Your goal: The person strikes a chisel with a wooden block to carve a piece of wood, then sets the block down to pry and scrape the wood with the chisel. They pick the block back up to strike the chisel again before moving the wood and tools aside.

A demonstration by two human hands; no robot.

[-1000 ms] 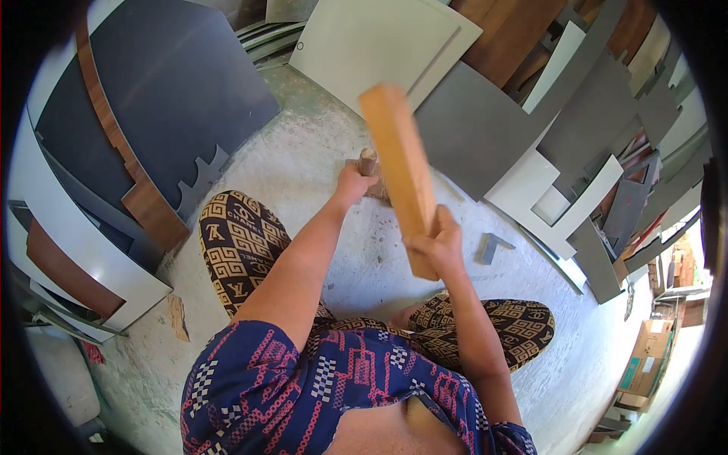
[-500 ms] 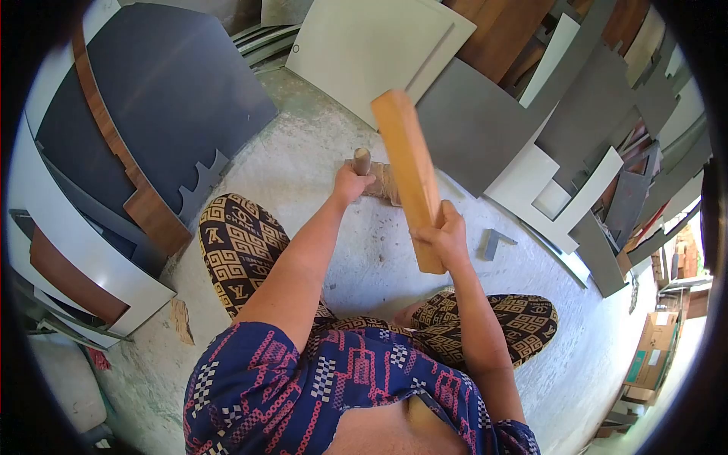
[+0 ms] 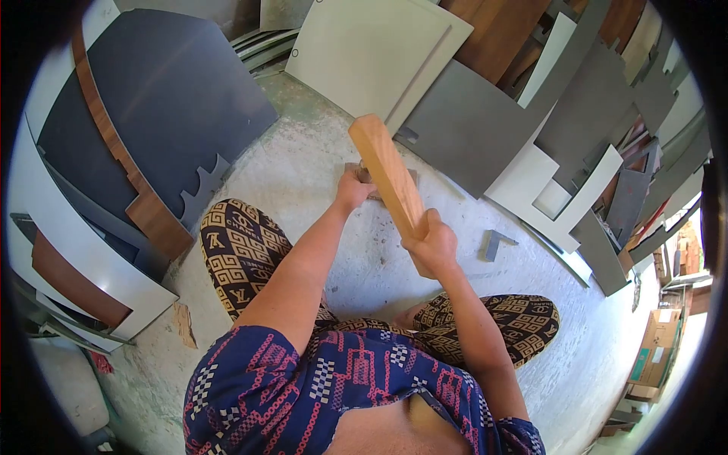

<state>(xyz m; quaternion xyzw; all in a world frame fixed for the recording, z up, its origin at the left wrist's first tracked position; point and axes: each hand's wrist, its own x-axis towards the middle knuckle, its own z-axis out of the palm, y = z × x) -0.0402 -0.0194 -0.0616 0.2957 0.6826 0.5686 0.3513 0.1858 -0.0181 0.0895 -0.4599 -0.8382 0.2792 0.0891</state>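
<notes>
Sits on floor (image 3: 379,250), knees splayed wide. Has dark panel (image 3: 163,91) at far left, pale panel (image 3: 364,61) straight ahead, gray panel (image 3: 478,125) right of it, carton (image 3: 656,345) at far right. Grips wood bar (image 3: 388,171) between the knees and pale panel, raised and slanted, far end leaning left. Clasps its near end in right hand (image 3: 432,244), fingers wrapped tight. Reaches past bar with left hand (image 3: 353,189), fingers curled round short peg (image 3: 364,174) at brown board (image 3: 412,176), flat on floor; can't tell full finger placement, partly hidden behind bar. Also shows wood scrap (image 3: 183,324) beside left knee, small L-shaped piece (image 3: 498,244) right of right hand, well apart.
</notes>
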